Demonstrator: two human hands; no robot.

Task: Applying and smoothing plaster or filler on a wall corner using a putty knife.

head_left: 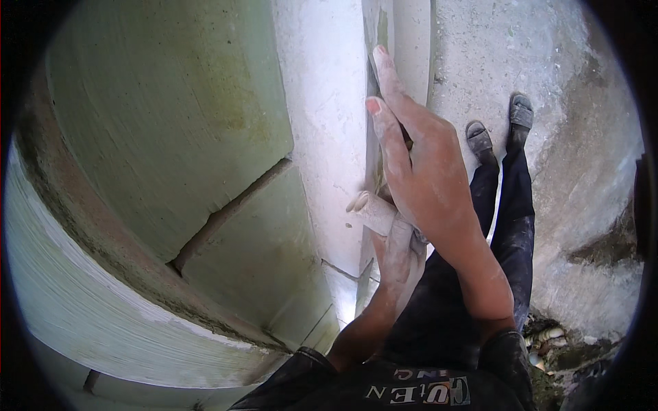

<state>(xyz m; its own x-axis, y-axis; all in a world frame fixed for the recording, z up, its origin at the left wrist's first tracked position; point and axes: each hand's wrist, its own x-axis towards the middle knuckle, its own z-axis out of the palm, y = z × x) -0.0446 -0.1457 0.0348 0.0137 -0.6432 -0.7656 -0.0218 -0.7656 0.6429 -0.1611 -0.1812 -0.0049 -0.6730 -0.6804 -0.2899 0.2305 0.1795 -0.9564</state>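
Note:
My right hand [428,164] is in the middle of the view, coated in pale dust. Two of its digits stretch up and forward along the narrow edge of a white upright panel [325,130]; the rest of its fingers are hidden behind the hand. My left hand [394,236], whitened with powder, is just below and partly covered by the right wrist. Its fingers are curled closed near the panel edge, and whatever they hold, if anything, cannot be made out.
Left of the panel are greenish plastered surfaces [226,89] with a dark gap and a curved, rough-edged ledge [103,212]. My sandalled feet [480,137] stand on a dusty concrete floor [569,185] at right. Small rubble [545,342] lies at the lower right.

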